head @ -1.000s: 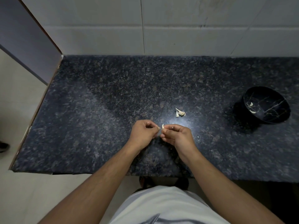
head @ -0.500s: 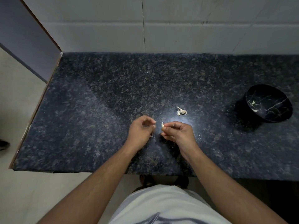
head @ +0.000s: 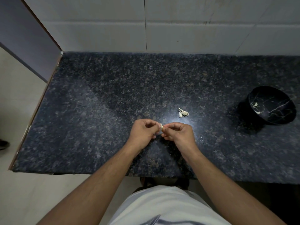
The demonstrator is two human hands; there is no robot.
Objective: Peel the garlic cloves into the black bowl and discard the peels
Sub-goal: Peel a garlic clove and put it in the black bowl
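Both hands meet over the counter [head: 97,120], and there's a garlic clove [head: 161,127] pinched between them. The left hand [head: 142,133] curls its fingertips onto the clove's left end; the right hand [head: 179,133] nips the other end. Just beyond the hands lies a small heap of garlic bits [head: 183,112]. Well off to the right sits the black bowl [head: 271,105], two pale cloves [head: 256,104] inside it.
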